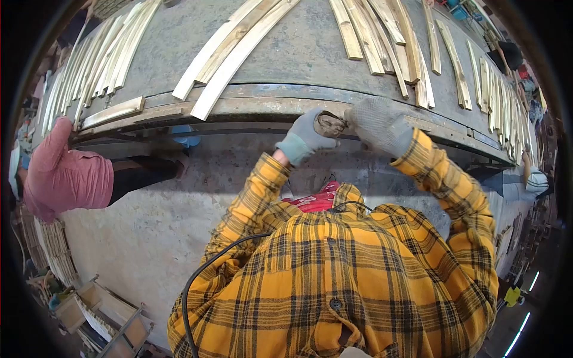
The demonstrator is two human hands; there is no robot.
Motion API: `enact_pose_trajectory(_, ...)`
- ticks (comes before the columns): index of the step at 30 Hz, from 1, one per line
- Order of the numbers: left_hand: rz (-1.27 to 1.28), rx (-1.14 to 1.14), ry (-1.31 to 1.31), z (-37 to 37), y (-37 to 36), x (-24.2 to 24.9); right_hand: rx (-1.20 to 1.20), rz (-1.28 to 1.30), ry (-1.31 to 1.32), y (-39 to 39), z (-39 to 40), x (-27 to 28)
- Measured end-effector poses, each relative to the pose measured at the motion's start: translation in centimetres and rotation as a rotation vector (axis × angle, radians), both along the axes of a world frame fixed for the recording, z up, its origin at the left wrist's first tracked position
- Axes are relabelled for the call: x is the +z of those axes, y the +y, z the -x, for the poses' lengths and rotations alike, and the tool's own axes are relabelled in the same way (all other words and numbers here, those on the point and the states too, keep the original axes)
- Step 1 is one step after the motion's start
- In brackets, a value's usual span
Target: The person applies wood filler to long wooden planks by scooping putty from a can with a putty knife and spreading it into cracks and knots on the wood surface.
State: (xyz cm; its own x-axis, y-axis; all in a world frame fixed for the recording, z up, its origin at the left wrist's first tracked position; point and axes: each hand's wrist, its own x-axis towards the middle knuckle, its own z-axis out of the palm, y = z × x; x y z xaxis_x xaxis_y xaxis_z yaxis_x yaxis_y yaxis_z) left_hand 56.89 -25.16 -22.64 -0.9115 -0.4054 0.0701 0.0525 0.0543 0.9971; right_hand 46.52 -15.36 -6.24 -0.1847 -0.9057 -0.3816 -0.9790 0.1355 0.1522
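My left hand (305, 141), in a grey and teal glove, is wrapped around a small round brown pot-like thing (330, 125) with a rough, crumpled-looking inside. I hold it at the front edge of the workbench. My right hand (382, 127), in a grey knitted glove, is closed right beside the pot's rim; what its fingers hold, if anything, is hidden. On the bench beyond lie pale wooden strips (224, 53) to the left and more wooden slats (382, 42) to the right.
The long grey workbench (286, 65) runs across in front of me, with a wooden edge. A person in a pink top (71, 176) stands at its left, another person (534, 182) at far right. A blue container (186, 138) is under the bench. A wooden-framed cart (113, 316) stands behind left.
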Motion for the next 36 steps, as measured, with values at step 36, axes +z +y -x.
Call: enact_pose_trajectory(36,0.210,0.130,-0.375,-1.0,0.8,-1.0,0.151,0.047,0.083,-2.5,-2.0,-1.9)
